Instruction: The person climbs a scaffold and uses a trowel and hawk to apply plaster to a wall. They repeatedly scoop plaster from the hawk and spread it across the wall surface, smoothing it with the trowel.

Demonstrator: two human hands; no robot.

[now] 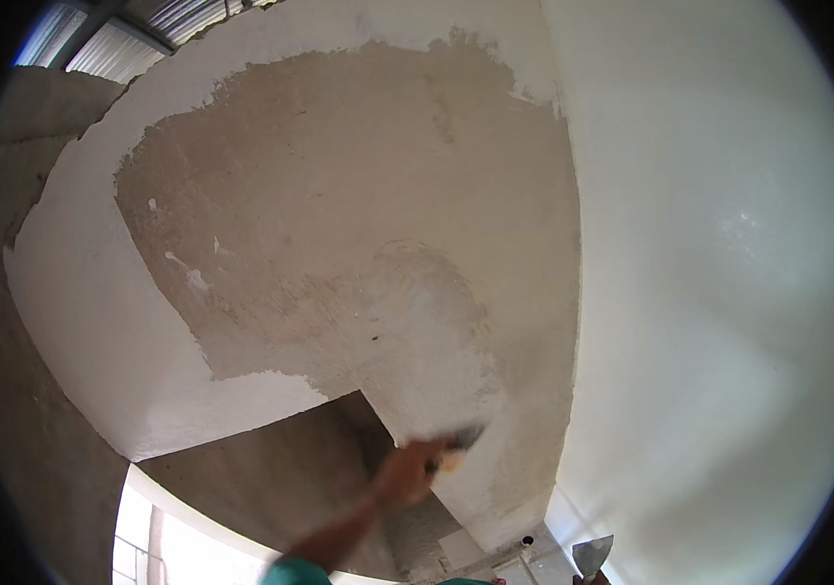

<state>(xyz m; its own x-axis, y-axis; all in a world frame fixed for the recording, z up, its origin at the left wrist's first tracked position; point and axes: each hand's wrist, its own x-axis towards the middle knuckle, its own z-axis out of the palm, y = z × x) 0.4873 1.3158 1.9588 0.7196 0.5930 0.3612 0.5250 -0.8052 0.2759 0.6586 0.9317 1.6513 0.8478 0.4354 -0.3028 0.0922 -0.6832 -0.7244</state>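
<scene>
The left hand (409, 476), nearer the patchy wall (339, 195), grips a blurred scraper (469, 437) slanting up-right from it, contact unclear; the right hand (601, 579), mostly cropped, grasps a putty knife (591, 555) blade-up.

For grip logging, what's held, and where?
Left hand: blurred dark-bladed scraper, by its handle end. Right hand: grey flared metal putty knife, below its blade.
</scene>
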